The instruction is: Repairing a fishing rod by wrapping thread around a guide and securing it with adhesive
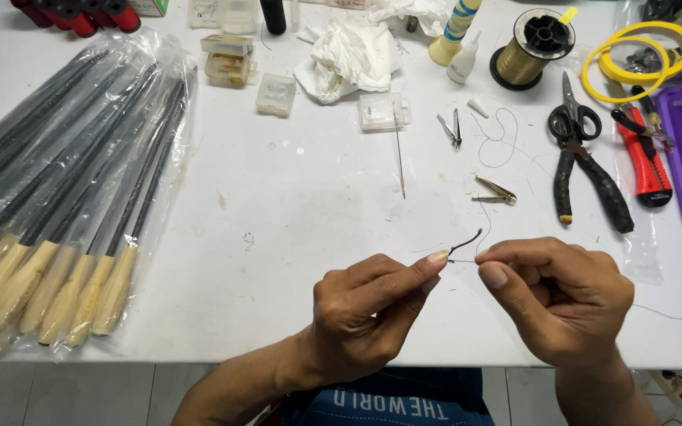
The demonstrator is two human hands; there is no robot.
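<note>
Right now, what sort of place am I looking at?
Probably a small craft or repair workbench: a white table with bagged cork-handled rods, a gold thread spool, pliers, and both hands pinching fine thread.

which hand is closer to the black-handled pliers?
Right. The right hand sits just below and slightly left of the black-handled pliers, pinching a thin thread. The left hand is further left across the white table, gripping the same small dark piece.
</note>
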